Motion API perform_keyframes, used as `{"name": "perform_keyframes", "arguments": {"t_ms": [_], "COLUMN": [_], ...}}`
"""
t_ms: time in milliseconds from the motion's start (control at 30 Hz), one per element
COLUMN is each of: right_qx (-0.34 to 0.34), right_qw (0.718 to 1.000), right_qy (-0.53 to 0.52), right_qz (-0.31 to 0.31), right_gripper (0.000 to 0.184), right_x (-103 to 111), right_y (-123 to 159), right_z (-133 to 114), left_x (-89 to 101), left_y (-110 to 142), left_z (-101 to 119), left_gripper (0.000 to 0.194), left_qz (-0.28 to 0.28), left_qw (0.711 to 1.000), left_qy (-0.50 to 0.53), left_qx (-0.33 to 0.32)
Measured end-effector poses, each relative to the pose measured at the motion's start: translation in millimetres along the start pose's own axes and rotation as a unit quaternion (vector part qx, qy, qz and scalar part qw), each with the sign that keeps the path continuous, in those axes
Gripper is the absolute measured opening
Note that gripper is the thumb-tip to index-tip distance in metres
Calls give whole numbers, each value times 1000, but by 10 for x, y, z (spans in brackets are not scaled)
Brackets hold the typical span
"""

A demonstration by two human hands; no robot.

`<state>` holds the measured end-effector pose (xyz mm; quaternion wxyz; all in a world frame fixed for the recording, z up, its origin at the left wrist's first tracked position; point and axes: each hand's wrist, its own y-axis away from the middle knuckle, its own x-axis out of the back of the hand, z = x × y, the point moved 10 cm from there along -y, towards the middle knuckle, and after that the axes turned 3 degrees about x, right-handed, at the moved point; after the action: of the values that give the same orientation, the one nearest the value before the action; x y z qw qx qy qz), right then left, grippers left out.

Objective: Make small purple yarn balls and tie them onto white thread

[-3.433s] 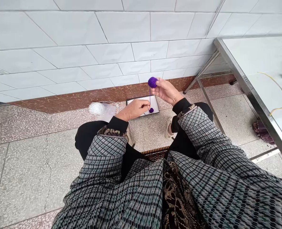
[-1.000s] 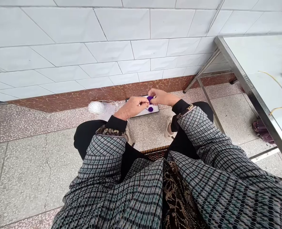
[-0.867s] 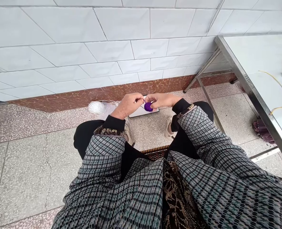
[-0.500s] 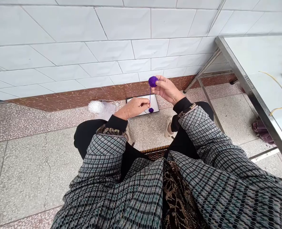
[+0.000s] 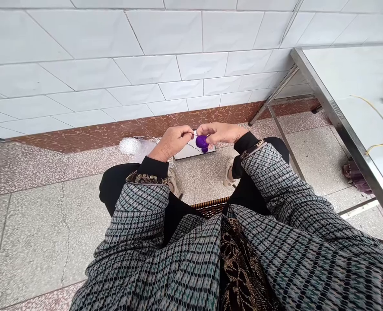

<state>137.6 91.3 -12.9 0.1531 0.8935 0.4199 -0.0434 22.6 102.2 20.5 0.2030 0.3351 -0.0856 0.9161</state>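
Note:
My right hand (image 5: 219,133) is closed on a purple ball of yarn (image 5: 201,141), its fingers around the far and right sides. To the left, my left hand (image 5: 174,140) pinches a thin strand of purple yarn between thumb and forefinger, and the strand runs across to the ball. Below them on the floor lies a shallow white tray with a dark rim (image 5: 188,152). A smaller purple ball (image 5: 204,150) rests in the tray, partly covered from view by the held ball.
A white yarn ball (image 5: 129,146) with clear plastic lies on the floor left of the tray. On the right stands a metal-framed table (image 5: 337,114) with a yellow cord (image 5: 381,113) on top. A dark purple bundle (image 5: 356,176) lies under it. The tiled wall (image 5: 165,34) rises ahead.
My right hand has come down with the purple ball, from above the tray to beside my left hand. My left hand has shifted slightly left and up, still pinching the strand.

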Motion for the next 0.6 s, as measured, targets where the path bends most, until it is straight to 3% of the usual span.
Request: {"name": "perform_keyframes", "arguments": {"t_ms": [200,400,533,600], "right_qx": [136,17,-8,-36], "right_qw": [964,963,961,959], "right_qy": [-176,-81,-21,56], "right_qz": [144,256,275,276], "right_gripper": [41,30,29,32], "right_x": [315,356,338,355], "right_y": [30,-23,-30,-13], "right_z": [-256,4,21,30], "left_x": [-218,-433,-420,-400], "left_y": [-18,7,7,1], "left_z": [25,149,137,113], "left_gripper": [19,23,25,24], "left_qz": [-41,-91,-79,-72], "left_qw": [999,995,995,996], "left_qy": [19,10,-3,-11], "left_qx": [-7,-49,-57,-55]}}
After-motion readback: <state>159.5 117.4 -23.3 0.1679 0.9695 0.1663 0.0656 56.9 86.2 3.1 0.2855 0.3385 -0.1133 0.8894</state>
